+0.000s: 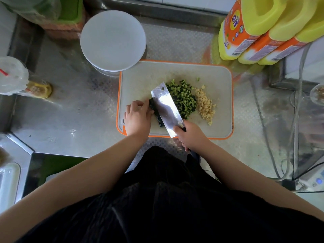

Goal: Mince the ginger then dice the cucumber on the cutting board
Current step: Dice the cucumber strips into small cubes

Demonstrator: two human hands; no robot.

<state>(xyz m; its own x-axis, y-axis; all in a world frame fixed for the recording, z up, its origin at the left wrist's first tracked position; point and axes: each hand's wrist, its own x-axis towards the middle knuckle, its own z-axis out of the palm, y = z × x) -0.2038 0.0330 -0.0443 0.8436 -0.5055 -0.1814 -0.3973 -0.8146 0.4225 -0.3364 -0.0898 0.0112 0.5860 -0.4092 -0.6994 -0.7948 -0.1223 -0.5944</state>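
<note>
A white cutting board (140, 76) with an orange rim lies on the steel counter. On it sit a heap of diced cucumber (182, 99) and, to its right, a small pile of minced ginger (206, 106). My right hand (190, 135) grips the handle of a cleaver (166, 107), whose blade stands between the dice and the uncut cucumber strips (157, 114). My left hand (137, 116) presses on those dark green strips from the left, fingers curled against the blade's side.
A round white lid or plate (113, 40) stands just behind the board's left corner. Yellow bottles (259, 30) crowd the back right. A plastic cup (12, 74) and a small jar (40, 89) sit at far left. Cables (298, 120) run at right.
</note>
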